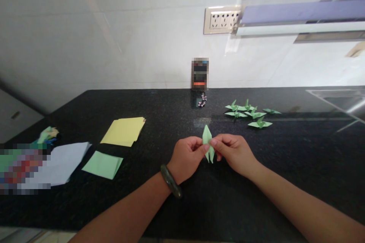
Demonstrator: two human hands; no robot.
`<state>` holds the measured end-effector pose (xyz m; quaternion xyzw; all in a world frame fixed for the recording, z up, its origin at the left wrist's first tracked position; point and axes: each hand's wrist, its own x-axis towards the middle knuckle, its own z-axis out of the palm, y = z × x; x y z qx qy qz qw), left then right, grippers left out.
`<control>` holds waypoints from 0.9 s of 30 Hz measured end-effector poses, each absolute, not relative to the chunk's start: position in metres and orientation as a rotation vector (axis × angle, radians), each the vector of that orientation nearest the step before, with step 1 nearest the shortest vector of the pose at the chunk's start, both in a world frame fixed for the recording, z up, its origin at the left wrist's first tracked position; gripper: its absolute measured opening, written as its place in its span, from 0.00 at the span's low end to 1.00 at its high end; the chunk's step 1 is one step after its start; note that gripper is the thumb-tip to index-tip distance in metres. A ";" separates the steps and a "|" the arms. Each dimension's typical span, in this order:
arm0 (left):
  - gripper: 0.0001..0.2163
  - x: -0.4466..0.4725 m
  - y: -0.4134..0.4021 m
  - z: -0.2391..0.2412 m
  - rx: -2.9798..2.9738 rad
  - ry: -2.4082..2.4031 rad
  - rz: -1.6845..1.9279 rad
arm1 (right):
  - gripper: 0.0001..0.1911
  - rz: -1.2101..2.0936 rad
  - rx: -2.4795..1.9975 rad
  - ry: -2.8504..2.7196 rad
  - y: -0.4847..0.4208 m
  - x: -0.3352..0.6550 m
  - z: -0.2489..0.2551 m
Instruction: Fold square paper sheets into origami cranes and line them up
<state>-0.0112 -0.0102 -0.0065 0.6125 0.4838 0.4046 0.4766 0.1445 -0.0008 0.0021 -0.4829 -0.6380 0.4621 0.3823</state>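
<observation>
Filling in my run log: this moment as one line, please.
Left hand: pinching slim folded green paper; right hand: pinching it too; green cranes: on black counter

A glossy, dark green, rounded bangle [171,181] circles the left wrist [163,183]

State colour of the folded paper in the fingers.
Folded paper: light green, best seen in the head view.
</observation>
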 end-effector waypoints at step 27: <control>0.14 -0.012 -0.012 0.001 1.765 1.047 0.883 | 0.14 1.593 -0.989 -1.450 0.002 0.147 0.002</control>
